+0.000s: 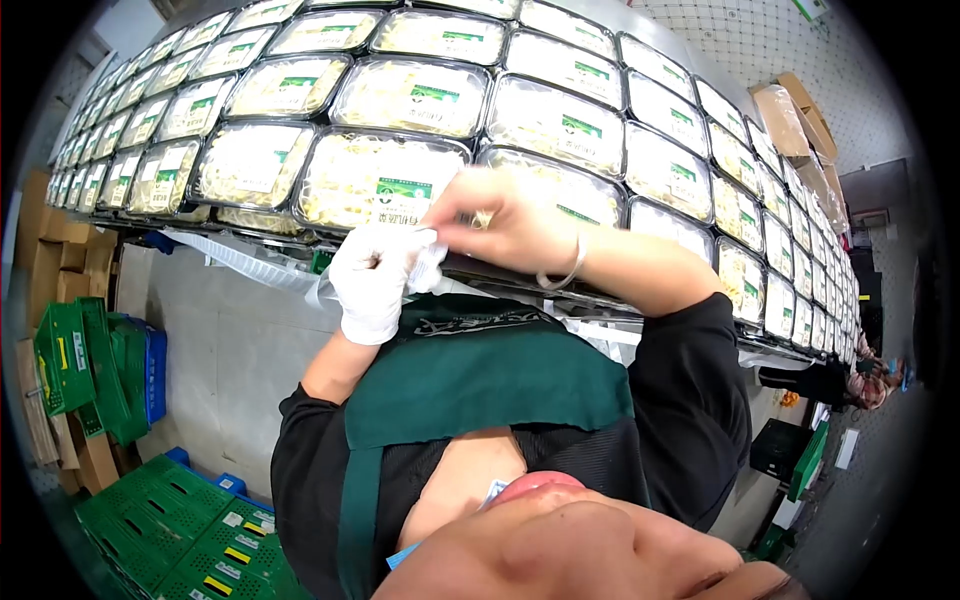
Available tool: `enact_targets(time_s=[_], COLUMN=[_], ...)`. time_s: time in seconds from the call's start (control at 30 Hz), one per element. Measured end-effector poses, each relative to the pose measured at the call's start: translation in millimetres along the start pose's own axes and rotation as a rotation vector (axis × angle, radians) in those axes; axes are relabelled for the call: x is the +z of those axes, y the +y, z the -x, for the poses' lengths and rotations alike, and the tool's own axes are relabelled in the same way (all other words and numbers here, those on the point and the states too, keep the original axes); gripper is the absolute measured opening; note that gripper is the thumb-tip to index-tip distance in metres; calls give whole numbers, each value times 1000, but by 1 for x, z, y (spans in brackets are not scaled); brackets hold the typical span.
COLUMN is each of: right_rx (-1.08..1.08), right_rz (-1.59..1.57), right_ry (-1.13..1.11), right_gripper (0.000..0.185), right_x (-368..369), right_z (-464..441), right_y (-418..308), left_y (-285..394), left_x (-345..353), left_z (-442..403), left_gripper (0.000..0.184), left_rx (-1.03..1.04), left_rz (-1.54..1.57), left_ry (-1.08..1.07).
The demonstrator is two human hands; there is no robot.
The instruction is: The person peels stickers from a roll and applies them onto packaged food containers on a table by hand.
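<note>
My left hand (375,280) wears a white glove and is closed in front of my chest, at the near edge of the packed trays. A small crumpled white piece (428,268) with faint print shows beside its fingers; whether it is a label or something else is unclear. My right hand (505,215), bare with a band at the wrist, is partly blurred. Its thumb and fingers pinch together against the gloved fingertips, and what they hold is hidden. Right behind the hands sits a clear-lidded food tray (350,185) with pale contents and a green-and-white label.
Rows of similar lidded trays (410,95) cover the table before me. Green crates (170,520) are stacked at lower left, near a blue crate (152,370). Cardboard boxes (795,125) stand at upper right. Another person (868,385) is at far right.
</note>
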State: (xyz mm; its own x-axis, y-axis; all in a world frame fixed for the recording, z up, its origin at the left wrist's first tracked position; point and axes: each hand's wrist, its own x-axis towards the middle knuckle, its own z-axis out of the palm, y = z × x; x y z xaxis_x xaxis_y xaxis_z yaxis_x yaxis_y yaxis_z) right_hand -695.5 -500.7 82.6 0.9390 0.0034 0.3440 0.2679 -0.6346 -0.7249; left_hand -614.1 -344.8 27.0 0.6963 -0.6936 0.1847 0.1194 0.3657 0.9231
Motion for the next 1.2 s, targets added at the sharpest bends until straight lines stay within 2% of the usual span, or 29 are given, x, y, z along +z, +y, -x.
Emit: enact_targets(time_s=[0.03, 0.1, 0.13, 0.17, 0.2, 0.23, 0.27, 0.33, 0.37, 0.47, 0.5, 0.53, 0.6, 0.63, 0.67, 0.73, 0.77, 0.8, 0.83, 0.87, 0.93, 0.97, 1.0, 1.03, 1.07, 1.1, 1.13, 1.2], right_rx=[129, 326, 573, 417, 477, 493, 548, 339, 375, 668, 749, 746, 883, 882, 809, 363, 568, 172, 66, -40, -198, -249, 6, -47, 341, 538, 510, 735], right_rz=[26, 325, 340, 583, 875, 955, 1065, 1253, 1305, 1363, 1375, 1380, 942, 801, 538, -155, -122, -97, -202, -309, -302, -182, 59, 67, 225, 568, 791, 895], right_ry=[-6, 92, 228, 322, 303, 249, 135, 62, 20, 36, 68, 70, 272, 308, 235, -2, -229, -269, -250, -235, -94, -15, -15, 55, 111, 218, 303, 338], right_gripper=[18, 17, 21, 26, 25, 27, 25, 25, 26, 35, 39, 39, 41, 40, 36, 36, 37, 39, 36, 33, 24, 13, 18, 22, 22, 29, 34, 35], right_x=[-16, -61, -87, -120, -142, -157, -157, -151, -151, -152, -154, -163, -181, -171, -142, -79, -51, -30, -16, -10, -13, -26, -46, -73, -118, -157, -194, -223], right_z=[-6, -33, -46, -52, -58, -57, -58, -55, -52, -50, -47, -43, -40, -50, -64, -65, -65, -57, -50, -47, -50, -59, -69, -90, -110, -121, -120, -112], right_y=[11, 60, 73, 122, 152, 190, 195, 229, 235, 192, 189, 203, 242, 219, 156, 125, 69, 42, 27, 21, 36, 46, 61, 117, 145, 179, 228, 280], left_y=[4, 15, 9, 0, -4, -1, 1, 11, 20, 21, 21, 21, 21, 19, 13, 4, 1, -3, -21, -19, -8, -1, 10, 8, 7, 10, 10, 7], left_x=[2, 5, 1, -7, -16, -26, -28, -32, -36, -42, -48, -40, -17, -21, -28, -30, -28, -26, -30, -27, -17, -9, -7, -11, -19, -26, -33, -56], left_z=[-3, -8, -7, -5, -3, -4, -5, -6, -7, -8, -10, -11, -14, -15, -18, -22, -23, -24, -29, -29, -26, -31, -31, -30, -27, -24, -18, -8], left_gripper=[5, 10, 10, 13, 17, 19, 19, 22, 27, 30, 30, 30, 28, 28, 27, 26, 20, 15, 12, 12, 15, 20, 24, 24, 25, 24, 24, 25], left_rx=[1, -222, -219, -194, -168, -168, -166, 51, -53, -39, -148, -144, -8, -3, 61, 118, 104, 93, 385, 387, 212, 154, -6, -29, -52, -17, -6, 42], left_rz=[2, 35, 38, 17, -4, -217, -221, -246, -293, -193, -130, -127, 22, 22, -45, -114, -193, -271, -284, -283, -7, -196, -157, -146, -136, -154, -185, -312], left_ry=[-3, -2, 3, 53, 107, 35, 49, -74, -124, -117, -107, -107, 222, 224, 135, 34, 129, 226, 259, 258, 107, 158, 91, 114, 138, 154, 224, 267])
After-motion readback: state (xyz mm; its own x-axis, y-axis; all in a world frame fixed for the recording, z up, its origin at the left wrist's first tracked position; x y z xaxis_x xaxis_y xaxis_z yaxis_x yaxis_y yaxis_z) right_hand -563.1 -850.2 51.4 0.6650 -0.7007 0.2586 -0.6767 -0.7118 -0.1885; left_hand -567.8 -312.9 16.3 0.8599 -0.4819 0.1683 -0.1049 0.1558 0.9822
